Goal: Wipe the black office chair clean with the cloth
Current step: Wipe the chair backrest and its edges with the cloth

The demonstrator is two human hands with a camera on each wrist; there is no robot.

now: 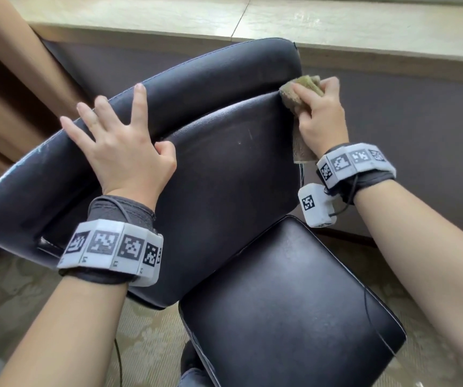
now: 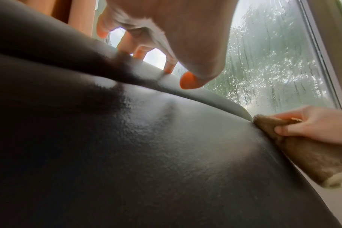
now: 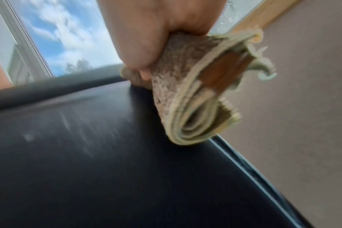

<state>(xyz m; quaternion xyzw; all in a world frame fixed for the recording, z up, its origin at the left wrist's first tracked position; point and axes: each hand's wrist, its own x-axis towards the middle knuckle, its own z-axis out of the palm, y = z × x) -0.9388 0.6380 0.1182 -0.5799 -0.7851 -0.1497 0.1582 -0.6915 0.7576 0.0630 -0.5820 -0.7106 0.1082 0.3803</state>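
Nearest, lower right of frame, the seat cushion [image 1: 289,300] looks unwiped. Mid-frame, the left hand [image 1: 121,143] lies flat, fingers spread, bracing the backrest [image 1: 224,169]. Beyond, the right hand [image 1: 322,115] clutches the folded cloth [image 1: 294,99] at its upper-right corner; faint streaks remain, so probably early.

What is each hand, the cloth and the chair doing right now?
Left hand: fingers spread, resting on the chair's top edge.
Right hand: its grip is curled round the cloth.
Cloth: folded, pressed against the backrest's right edge.
Black office chair: faint streaks on its backrest.
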